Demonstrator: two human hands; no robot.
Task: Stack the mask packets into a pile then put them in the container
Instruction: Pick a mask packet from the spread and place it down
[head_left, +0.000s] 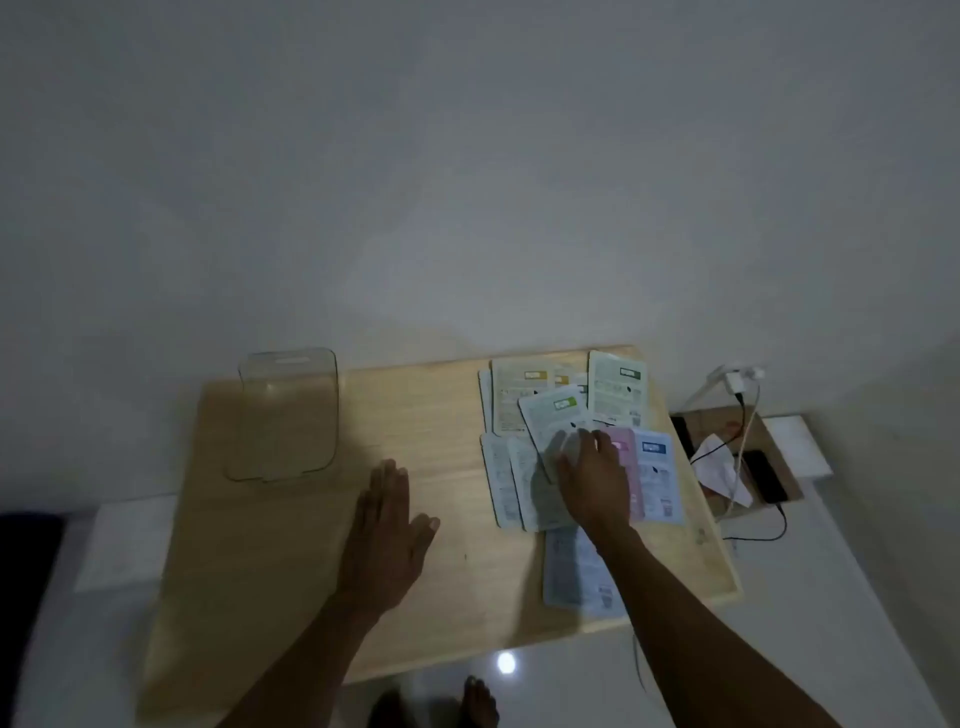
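Observation:
Several flat mask packets (618, 395) lie spread and overlapping on the right half of a low wooden table (291, 545). One pale green packet (550, 415) lies tilted on top of the others. My right hand (592, 478) rests on it, fingers curled at its lower edge; whether they grip it I cannot tell. A pink packet (626, 452) and a blue one (657, 478) lie just right of that hand. Flat on the table's middle sits my left hand (389, 535), fingers apart and holding nothing. A clear plastic container (285, 415) stands at the table's far left.
A white wall rises behind the table. To the right, an open cardboard box (737, 457) holds paper, a dark device and cables, with a white charger (737, 379) plugged in above it. My foot (480, 701) shows below the table's near edge.

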